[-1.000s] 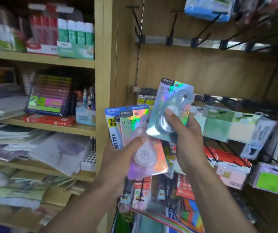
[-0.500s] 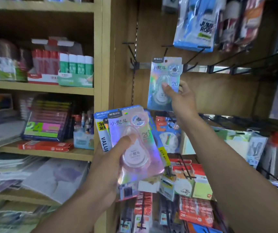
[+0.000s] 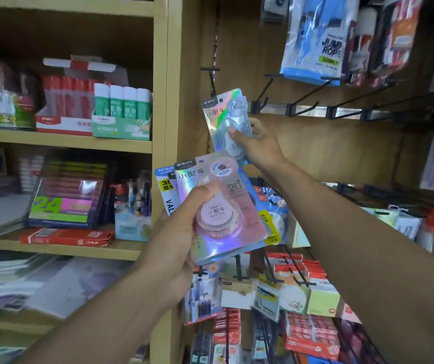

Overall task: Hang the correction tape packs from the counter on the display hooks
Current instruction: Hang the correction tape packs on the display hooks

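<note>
Stationery shop.
Wooden shelves (image 3: 63, 141) w/ boxed glue sticks (image 3: 122, 103), wall display hooks (image 3: 305, 97) hung w/ carded packs.

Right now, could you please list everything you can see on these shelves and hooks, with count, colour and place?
Blue holographic correction tape pack: one, raised near the leftmost black hook.
Pink holographic correction tape pack: one, front of a fanned stack.
Blue value pack: at least one, behind the pink one.
Green-and-white glue sticks: four, boxed, upper wooden shelf.
Red glue sticks: several, boxed, same shelf.
Blue jump rope bag: one, hanging top right.
Red flat box: one, lower shelf.
Right hand: holds the blue pack.
Left hand: grips the stack.
</note>
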A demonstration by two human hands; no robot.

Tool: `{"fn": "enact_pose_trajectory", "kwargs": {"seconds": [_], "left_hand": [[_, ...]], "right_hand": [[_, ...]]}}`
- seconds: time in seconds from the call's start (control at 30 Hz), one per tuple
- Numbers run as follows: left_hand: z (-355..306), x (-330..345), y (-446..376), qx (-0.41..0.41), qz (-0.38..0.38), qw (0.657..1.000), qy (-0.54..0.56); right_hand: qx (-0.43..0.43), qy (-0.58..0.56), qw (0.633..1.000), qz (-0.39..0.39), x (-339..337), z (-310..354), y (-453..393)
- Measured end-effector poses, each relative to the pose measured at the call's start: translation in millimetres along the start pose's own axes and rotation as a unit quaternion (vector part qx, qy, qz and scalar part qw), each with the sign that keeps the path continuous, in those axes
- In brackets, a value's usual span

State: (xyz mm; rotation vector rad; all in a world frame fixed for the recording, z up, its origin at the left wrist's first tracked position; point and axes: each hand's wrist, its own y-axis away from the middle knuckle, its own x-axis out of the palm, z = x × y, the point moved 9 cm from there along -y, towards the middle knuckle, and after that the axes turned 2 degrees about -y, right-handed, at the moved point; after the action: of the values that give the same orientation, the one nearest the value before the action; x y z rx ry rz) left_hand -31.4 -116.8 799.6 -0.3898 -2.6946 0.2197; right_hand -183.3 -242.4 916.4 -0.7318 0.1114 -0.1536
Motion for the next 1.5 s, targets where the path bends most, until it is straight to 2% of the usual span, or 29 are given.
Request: {"fn": "enact_pose_trajectory", "kwargs": {"seconds": [0.07, 0.13, 0.27, 0.33, 0.37, 0.47, 0.67, 0.87, 1.03, 1.33, 1.5], "left_hand": [[-9.9, -7.1, 0.2, 0.018, -0.048, 0.999, 0.016], [-5.5, -20.3, 2.6, 0.017, -0.055, 0.998, 0.041], [-19.5, -28.6, 2.9, 0.009, -0.104, 0.994, 0.024], [-26.6, -25.9, 5.3, 0.004, -0.100, 0.995, -0.019], [-29.2, -27.7, 7.3, 0.026, -0.086, 0.995, -0.032], [-31.4, -31.9, 5.1, 0.023, -0.110, 0.994, -0.011], [-25.7, -29.4, 8.0, 0.001, -0.081, 0.997, 0.013], [-17.3, -25.7, 2.8, -0.008, -0.077, 0.997, 0.030], [-11.3, -20.3, -0.7, -0.012, -0.080, 0.996, 0.024], [-10.3, -24.0, 2.4, -0.018, -0.069, 0.996, 0.047], [-22.0, -40.5, 1.5, 0.013, -0.096, 0.994, 0.052]], "right_hand": [[0.005, -0.006, 1.000, -0.002, 8.0, 0.8, -4.2], [0.007, -0.015, 1.000, 0.001, 16.5, 0.4, -5.8], [0.014, -0.043, 0.999, -0.003, 29.5, -3.9, -7.3], [0.020, -0.047, 0.999, -0.006, 35.0, -6.4, -6.0], [0.023, -0.050, 0.998, -0.005, 37.3, -8.5, -5.2], [0.026, -0.065, 0.998, -0.004, 41.0, -12.8, -3.0], [0.024, -0.062, 0.998, -0.006, 39.6, -17.8, 2.3], [-0.064, 0.020, 0.997, -0.042, 16.9, 8.8, 7.2], [-0.101, 0.065, 0.992, -0.033, 2.8, 26.2, 8.9], [0.013, -0.009, 1.000, -0.017, 24.1, 4.7, -12.8], [0.044, -0.028, 0.998, -0.031, 31.7, -13.4, -20.0]]}}
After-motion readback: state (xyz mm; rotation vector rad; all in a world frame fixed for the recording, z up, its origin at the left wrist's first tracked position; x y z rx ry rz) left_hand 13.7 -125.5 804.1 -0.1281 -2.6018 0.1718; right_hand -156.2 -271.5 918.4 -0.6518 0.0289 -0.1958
